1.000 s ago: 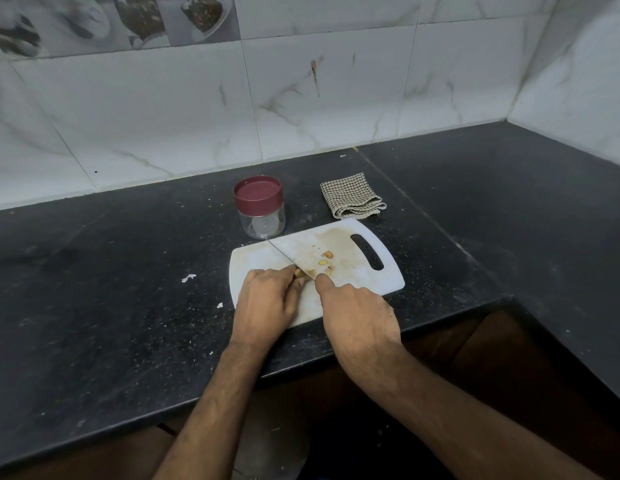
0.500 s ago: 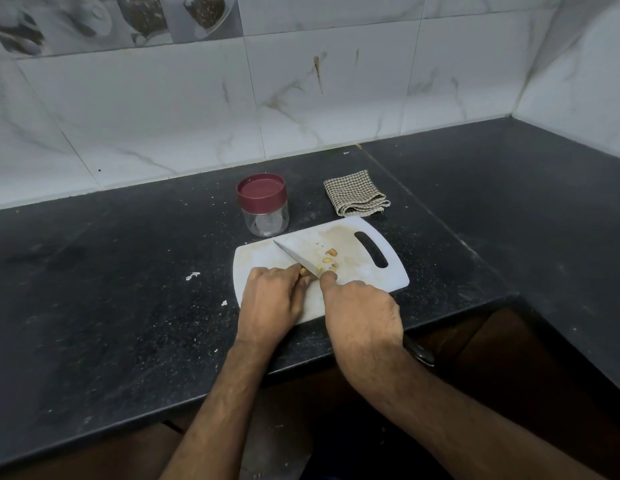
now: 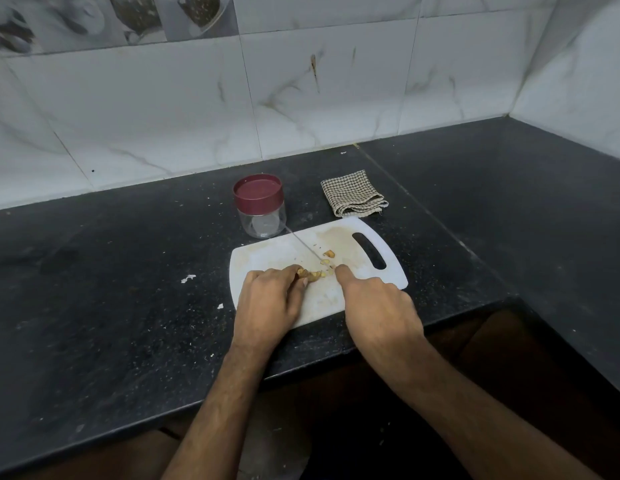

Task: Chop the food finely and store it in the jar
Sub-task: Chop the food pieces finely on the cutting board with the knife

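Left hand (image 3: 267,299) pins the food (image 3: 310,274) on the board (image 3: 267,261); right hand (image 3: 377,303) grips the knife (image 3: 303,248), slicing small pieces; lidded jar (image 3: 260,206) waits just beyond.

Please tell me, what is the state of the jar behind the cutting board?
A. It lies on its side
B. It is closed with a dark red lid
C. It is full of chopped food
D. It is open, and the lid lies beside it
B: the jar stands upright with its dark red lid on, and its clear body looks empty.
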### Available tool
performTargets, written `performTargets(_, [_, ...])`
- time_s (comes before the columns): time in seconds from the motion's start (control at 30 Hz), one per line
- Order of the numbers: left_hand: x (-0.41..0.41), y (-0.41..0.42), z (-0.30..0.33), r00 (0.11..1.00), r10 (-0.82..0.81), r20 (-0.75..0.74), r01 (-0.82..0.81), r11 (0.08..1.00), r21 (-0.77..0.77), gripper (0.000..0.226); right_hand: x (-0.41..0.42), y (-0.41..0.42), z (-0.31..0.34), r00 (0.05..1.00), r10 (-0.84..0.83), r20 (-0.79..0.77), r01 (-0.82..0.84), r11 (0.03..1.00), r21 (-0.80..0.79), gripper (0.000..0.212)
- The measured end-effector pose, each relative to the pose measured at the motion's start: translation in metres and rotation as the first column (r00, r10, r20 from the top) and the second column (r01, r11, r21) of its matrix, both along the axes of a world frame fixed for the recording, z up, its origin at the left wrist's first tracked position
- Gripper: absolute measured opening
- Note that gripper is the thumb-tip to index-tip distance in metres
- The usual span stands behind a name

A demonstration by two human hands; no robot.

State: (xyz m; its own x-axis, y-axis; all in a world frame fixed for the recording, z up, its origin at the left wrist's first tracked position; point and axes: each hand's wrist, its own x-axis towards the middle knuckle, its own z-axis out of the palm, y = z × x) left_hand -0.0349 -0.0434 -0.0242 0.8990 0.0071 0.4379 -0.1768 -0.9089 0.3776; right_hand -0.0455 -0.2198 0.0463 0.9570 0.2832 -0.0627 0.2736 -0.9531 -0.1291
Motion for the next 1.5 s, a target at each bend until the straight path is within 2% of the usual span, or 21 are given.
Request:
performTargets(0.27, [-0.002,-0.001,0.002,1.000,0.006,0.013,-0.006,1.000,0.024,0.022,-0.011,0.010,-0.006,0.998,0.036,-0.060,-0.037,0.999,-0.016,0.060])
performTargets(0.57, [0.002,0.002,-0.004,0.999,0.008,0.035,-0.009,1.000,0.026,0.023,-0.008,0.011,-0.006,0.999,0.011,-0.035,-0.012,1.000,-0.025,0.060])
performTargets(0.73, [0.002,0.003,-0.006,0.999,0.012,0.033,-0.013,1.000,0.016,0.023,-0.011,0.015,-0.006,1.000,0.007,0.023,-0.005,0.995,-0.099,0.059])
performTargets(0.9, [0.002,0.002,-0.005,1.000,0.013,0.029,-0.013,1.000,0.015,0.021,-0.012,0.011,-0.003,1.000,0.011,-0.004,-0.011,0.997,-0.078,0.059])
performTargets(0.97, [0.002,0.003,-0.004,1.000,-0.010,0.026,0.011,0.999,-0.036,0.019,-0.011,0.007,-0.003,1.000,0.011,-0.001,-0.011,1.000,-0.023,0.055])
performTargets(1.03, [0.002,0.007,-0.002,1.000,-0.017,0.003,0.018,0.981,-0.193,0.021,-0.003,0.001,-0.006,1.000,-0.011,0.009,0.010,0.998,0.054,0.044])
performTargets(1.13, [0.003,0.011,-0.001,0.995,0.033,-0.091,-0.069,0.899,-0.432,0.016,0.012,-0.007,-0.012,1.000,-0.029,-0.001,0.029,0.983,0.183,0.026])
performTargets(1.2, [0.003,0.013,-0.003,0.989,0.037,-0.146,-0.108,0.849,-0.517,0.018,0.018,-0.009,-0.016,0.999,-0.030,-0.037,0.038,0.970,0.238,0.022])
performTargets(1.33, [0.006,0.014,-0.007,0.986,0.017,-0.167,-0.109,0.820,-0.562,0.017,0.018,-0.004,-0.023,0.999,-0.002,-0.040,0.013,0.962,0.272,0.016])
performTargets(1.5, [0.005,0.014,-0.007,0.990,0.017,-0.137,-0.087,0.846,-0.526,0.019,0.020,0.001,-0.023,1.000,0.010,-0.012,-0.006,0.962,0.273,0.018])
